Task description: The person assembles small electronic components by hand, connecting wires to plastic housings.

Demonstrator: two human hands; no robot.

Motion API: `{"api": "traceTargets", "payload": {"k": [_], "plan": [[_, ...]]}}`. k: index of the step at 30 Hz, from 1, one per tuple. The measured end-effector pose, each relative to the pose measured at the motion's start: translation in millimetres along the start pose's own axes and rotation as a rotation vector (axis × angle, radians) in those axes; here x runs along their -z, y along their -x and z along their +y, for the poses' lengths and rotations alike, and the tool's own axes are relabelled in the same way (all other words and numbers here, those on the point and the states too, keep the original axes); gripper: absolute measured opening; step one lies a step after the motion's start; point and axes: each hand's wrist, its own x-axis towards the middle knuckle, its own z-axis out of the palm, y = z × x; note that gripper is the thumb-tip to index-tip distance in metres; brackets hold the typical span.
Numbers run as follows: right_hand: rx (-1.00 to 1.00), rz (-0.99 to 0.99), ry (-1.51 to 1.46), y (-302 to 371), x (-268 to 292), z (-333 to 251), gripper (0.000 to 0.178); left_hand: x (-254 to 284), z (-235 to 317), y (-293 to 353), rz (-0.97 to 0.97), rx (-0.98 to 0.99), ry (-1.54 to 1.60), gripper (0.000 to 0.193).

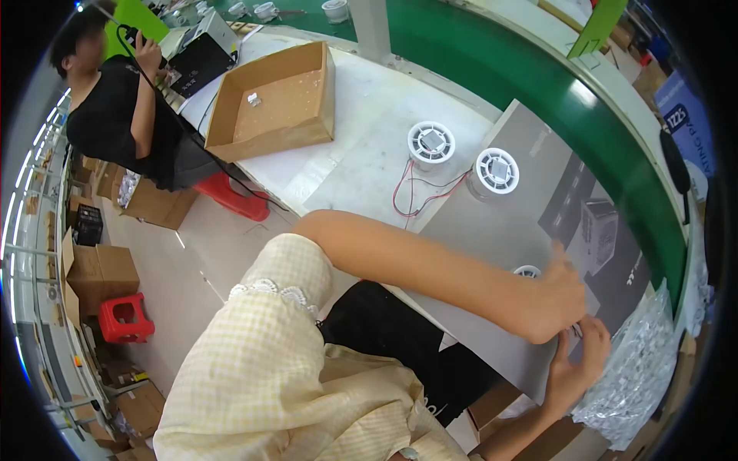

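A white round unit (527,271), partly hidden by the left forearm, sits on the grey mat (477,230) just left of the left hand (563,296) and farther off than the right hand (586,357). The left hand is blurred, its grip impossible to tell; the right's thumb and fingers curl close beneath it, any pinch unclear. Farther left stand a second white unit (497,174) and a third white unit (431,144), near red and black wires (413,213).
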Motion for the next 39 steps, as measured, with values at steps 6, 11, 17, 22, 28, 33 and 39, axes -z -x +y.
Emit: {"api": "traceTargets", "payload": {"k": [6, 11, 17, 22, 28, 33, 39], "plan": [[-0.016, -0.047, 0.053, 4, -11, -5, 0.034, 18, 11, 29, -0.269, 0.26, -0.034, 0.025], [0.01, -0.116, -0.045, 4, -16, -27, 0.031, 1, -4, 50, -0.005, 0.051, 0.139, 0.03], [0.037, -0.075, -0.208, 5, -23, -40, 0.027, 4, -16, 61, -0.028, -0.014, 0.171, 0.03], [-0.08, 0.025, -0.327, 8, -24, -37, 0.026, 13, -19, 68, 0.079, 0.047, 0.596, 0.045], [-0.188, -0.032, -0.564, 3, -26, -32, 0.033, 7, -17, 74, 0.15, 0.157, 0.698, 0.054], [-0.146, -0.019, -0.529, 2, -24, -29, 0.036, 11, -19, 75, 0.187, 0.112, 0.674, 0.055], [-0.195, 0.037, -0.466, 5, -30, -31, 0.037, 7, -20, 70, 0.187, 0.153, 0.765, 0.057]]}}
